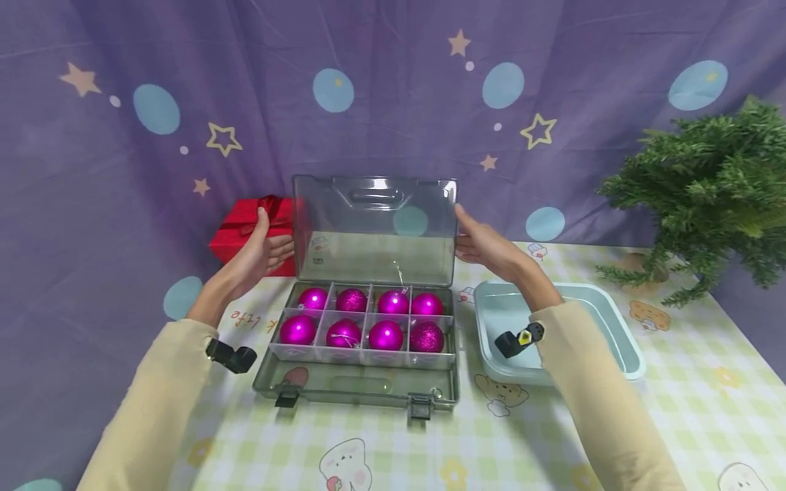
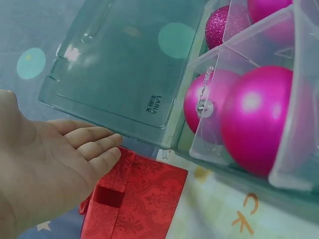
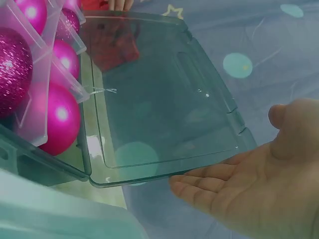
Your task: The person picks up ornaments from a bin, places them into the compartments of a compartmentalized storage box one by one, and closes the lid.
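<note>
A grey see-through plastic case [image 1: 356,392] lies opened on the table, its lid [image 1: 344,225] standing upright at the back. Inside, a clear divided tray [image 1: 393,354] holds two rows of magenta Christmas balls [image 1: 385,335], some smooth, some glittery. My left hand [image 1: 254,256] is at the lid's left side, fingers extended, fingertips at its edge. On the opposite side my right hand [image 1: 491,249] has straight fingers against or very near the lid's right edge [image 3: 164,177]. Neither hand grips anything. Two latches [image 1: 420,407] hang at the case's front.
Behind my left hand stands a red gift box [image 1: 236,228] with a ribbon. A pale blue basin [image 1: 620,327] sits right of the case, under my right forearm. An artificial Christmas tree [image 1: 731,198] stands at the far right. A purple curtain [image 1: 393,41] hangs behind the table.
</note>
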Available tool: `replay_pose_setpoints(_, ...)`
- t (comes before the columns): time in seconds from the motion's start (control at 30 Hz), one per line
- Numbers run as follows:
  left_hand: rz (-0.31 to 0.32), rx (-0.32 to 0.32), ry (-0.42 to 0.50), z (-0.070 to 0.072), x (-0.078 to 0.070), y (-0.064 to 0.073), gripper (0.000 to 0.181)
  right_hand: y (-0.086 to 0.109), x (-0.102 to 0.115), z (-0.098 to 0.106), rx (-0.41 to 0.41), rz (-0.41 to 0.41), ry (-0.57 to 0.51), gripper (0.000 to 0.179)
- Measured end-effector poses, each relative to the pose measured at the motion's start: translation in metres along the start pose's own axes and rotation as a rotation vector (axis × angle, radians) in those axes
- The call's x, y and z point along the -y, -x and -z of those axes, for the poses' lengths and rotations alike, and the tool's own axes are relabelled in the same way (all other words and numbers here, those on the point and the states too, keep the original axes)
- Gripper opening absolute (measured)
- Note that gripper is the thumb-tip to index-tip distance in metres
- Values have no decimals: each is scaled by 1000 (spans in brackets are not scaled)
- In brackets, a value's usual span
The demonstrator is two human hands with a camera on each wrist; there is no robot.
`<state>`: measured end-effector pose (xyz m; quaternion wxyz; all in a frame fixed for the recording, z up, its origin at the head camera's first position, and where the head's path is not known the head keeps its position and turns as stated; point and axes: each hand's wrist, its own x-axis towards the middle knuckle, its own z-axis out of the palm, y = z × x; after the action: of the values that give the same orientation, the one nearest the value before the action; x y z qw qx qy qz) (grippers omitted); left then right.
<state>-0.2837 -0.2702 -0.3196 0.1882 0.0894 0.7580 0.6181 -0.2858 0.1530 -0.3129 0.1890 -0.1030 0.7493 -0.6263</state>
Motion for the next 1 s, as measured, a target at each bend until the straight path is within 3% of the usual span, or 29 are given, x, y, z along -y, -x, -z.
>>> replay_pose_setpoints(0.33,-57,27,-80,-2,0,20,104,28,-3,-5,25,64,36,87)
replay_pose_setpoints(0.7,-112,-7,-97,-4,5,50,108,57,-10,-14,31,136,36,90)
replay_pose_setpoints(1.0,-178,23,-262,-13,13,75,93,80,-22,-29,41,222,33,81)
